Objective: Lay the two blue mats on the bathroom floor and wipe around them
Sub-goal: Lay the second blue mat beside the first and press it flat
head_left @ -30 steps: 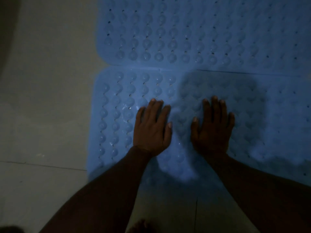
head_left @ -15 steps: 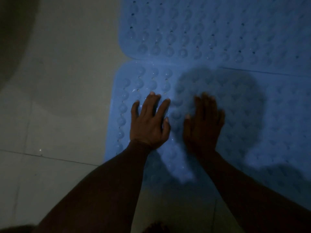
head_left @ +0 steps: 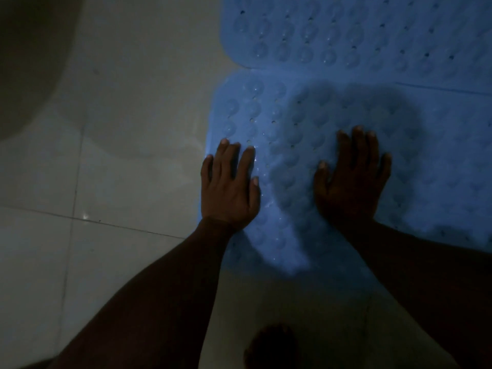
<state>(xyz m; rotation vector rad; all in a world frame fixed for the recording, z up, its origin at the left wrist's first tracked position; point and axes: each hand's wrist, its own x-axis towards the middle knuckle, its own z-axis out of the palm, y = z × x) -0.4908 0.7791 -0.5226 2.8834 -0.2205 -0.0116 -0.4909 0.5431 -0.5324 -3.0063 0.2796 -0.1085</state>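
Fingers (head_left: pixel 246 161) of both hands spread flat — left hand (head_left: pixel 229 193), right hand (head_left: pixel 351 185) — pressing near blue mat (head_left: pixel 439 145), holding nothing

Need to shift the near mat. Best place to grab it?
Judging by the lie, pinch the near mat at its left edge beside the left hand, coming from the bare tile floor. It lies flat; the far mat abuts its other side.

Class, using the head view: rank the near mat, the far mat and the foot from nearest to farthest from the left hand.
1. Near mat: directly under the left hand.
2. Far mat: ahead, beyond the seam.
3. Foot: behind, at the bottom edge.
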